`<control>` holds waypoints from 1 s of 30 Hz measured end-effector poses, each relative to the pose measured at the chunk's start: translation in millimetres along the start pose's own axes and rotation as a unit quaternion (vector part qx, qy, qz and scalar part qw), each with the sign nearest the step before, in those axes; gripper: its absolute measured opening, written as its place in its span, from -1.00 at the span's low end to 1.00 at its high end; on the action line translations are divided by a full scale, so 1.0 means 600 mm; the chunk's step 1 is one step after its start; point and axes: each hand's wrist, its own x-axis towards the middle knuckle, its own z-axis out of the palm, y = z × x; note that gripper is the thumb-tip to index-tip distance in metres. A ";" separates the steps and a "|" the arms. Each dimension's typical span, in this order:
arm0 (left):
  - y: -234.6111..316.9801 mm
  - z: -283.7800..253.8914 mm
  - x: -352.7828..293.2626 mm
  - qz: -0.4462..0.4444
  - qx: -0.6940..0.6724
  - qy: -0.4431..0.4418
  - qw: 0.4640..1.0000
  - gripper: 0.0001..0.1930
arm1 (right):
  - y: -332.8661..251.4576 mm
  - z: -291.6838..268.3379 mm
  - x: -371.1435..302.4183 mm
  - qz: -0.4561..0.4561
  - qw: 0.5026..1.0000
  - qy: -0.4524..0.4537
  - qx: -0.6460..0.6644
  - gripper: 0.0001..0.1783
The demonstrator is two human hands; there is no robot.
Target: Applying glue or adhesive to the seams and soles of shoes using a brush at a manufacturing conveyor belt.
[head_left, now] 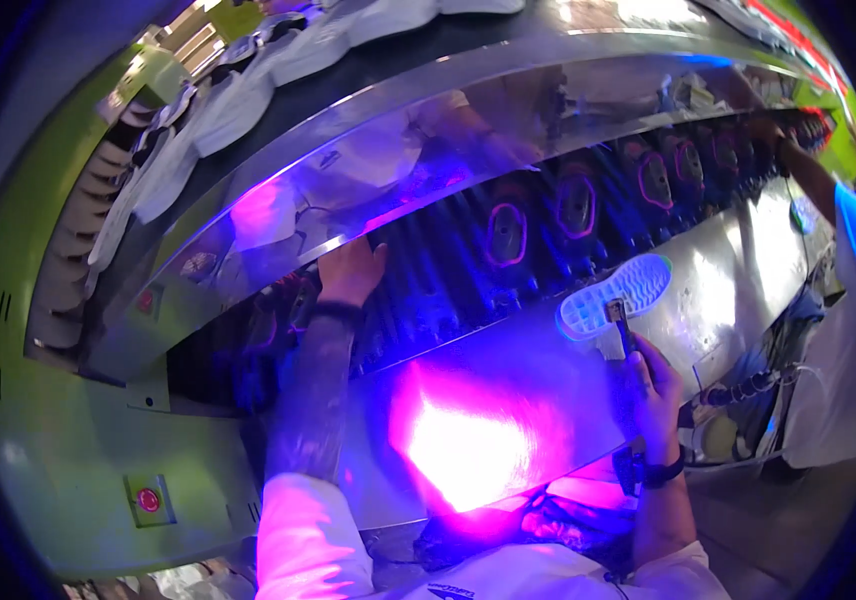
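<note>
My left hand (351, 272) reaches under the edge of a long metal hood (348, 205), by the dark conveyor. Its thumb stands apart, but the fingertips are hidden behind the hood's edge. In my right hand (658, 390) is a dark-handled tool (620, 322) with a metallic head, possibly a clamp. The tool's head overlaps the lower edge of a pale shoe sole (638, 284), which looks blue-white under the light. The tread faces up, and the sole is over the sloping metal shelf, clear of my fingers. Whether the tool grips the sole I cannot tell.
Several dark shoe parts with glowing pink outlines (508, 235) line the conveyor. At the right, another person's arm (808, 180) reaches into the machine. Pale shoe pieces (238, 110) line the hood's top. A red button (149, 499) is on the green housing at left.
</note>
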 end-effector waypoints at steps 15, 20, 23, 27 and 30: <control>0.057 -0.253 -0.283 0.011 -0.209 0.058 0.976 0.10 | 0.008 -0.004 -0.024 -0.114 0.989 0.009 -0.090 -0.58; 0.134 -0.361 -0.418 0.066 -0.351 0.069 0.932 -0.02 | 0.018 0.005 -0.054 -0.128 0.979 -0.054 -0.147 -0.61; 0.171 -0.339 -0.525 0.062 -0.400 0.123 0.906 -0.03 | -0.057 0.046 -0.150 -0.059 0.983 -0.158 -0.075 -0.63; 0.173 -0.284 -0.617 0.126 -0.375 0.146 0.907 -0.26 | -0.085 0.093 -0.206 -0.138 0.952 -0.230 -0.147 -0.63; 0.199 -0.262 -0.674 0.181 -0.368 0.177 0.895 -0.47 | -0.052 0.112 -0.203 -0.216 0.926 -0.244 -0.192 -0.64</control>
